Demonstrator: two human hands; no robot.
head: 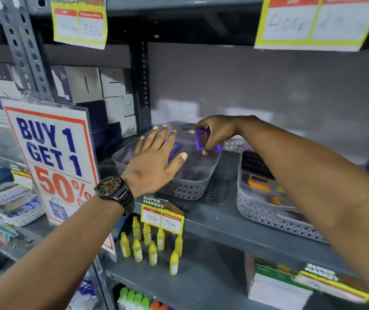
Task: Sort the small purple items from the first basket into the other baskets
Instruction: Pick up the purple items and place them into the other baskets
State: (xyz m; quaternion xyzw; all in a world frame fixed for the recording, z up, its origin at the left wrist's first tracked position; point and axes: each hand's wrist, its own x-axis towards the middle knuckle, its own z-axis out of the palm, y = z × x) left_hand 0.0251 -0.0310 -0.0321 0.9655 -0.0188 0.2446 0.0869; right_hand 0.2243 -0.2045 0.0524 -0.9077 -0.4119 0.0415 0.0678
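The right hand (218,133) pinched a small purple framed item (202,139) between thumb and fingers, lifted just above the far end of the first grey basket (188,189) on the shelf (221,218); the left hand (156,159) was released, fingers spread flat over that basket's near side, gripping nothing; another purple item (175,147) showed partly under those fingers, so the basket was not yet emptied; the neighbouring basket (266,214) to the right held orange-edged pieces, with no purple clearly visible there; sorting looked, by my judgement, early or midway, with more picks left.
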